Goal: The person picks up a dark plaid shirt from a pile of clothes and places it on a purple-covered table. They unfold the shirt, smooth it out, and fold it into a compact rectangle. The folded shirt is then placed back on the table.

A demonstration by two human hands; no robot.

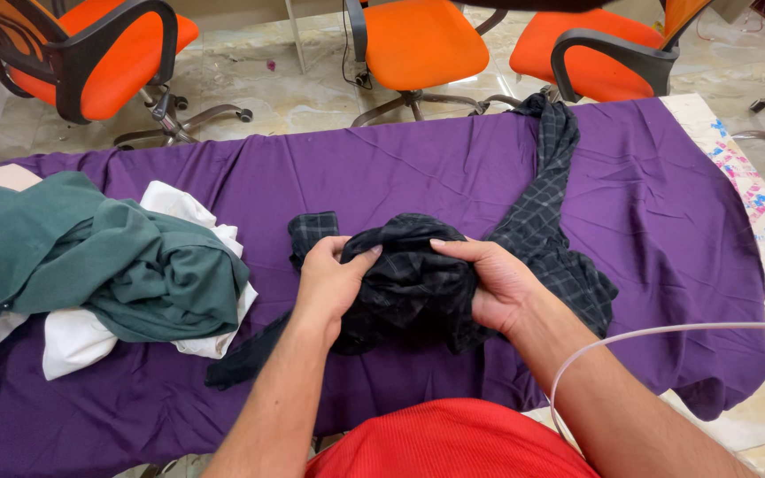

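- Dark checked garment (418,283): bunched into a mound at the middle of the worktop (382,168), near its front edge. One long part, probably a sleeve, trails away up and to the right toward the far edge; a small folded flap sticks out at upper left of the mound; a thin dark strip runs down-left from under it.
- Left hand (329,279): on the left flank of the mound, fingers (360,258) curled and pinching a fold of the checked cloth; thumb on top, pointing right.
- Right hand (498,283): on the right flank, palm turned in, fingers pressed over the top of the mound and closed on the fabric. Both hands touch the garment; the fingertips of the two hands sit close together, not touching.
- Purple cloth (666,204): covers the worktop wall to wall, lightly creased, drooping over the near right corner.
- Green garment (90,257): crumpled heap at the left, well apart from the hands.
- White garment (73,341): lies under and around the green one, partly hidden, showing above and below it.
- Red shirt (453,443): the person's own, at the bottom edge.
- Thin pale cable (666,332): arcs from the right edge across the right forearm.
- Orange chairs (418,40): three with black arms, on the tiled floor beyond the worktop.
- Patterned strip (759,199): along the worktop's right edge, uncovered by the purple cloth.
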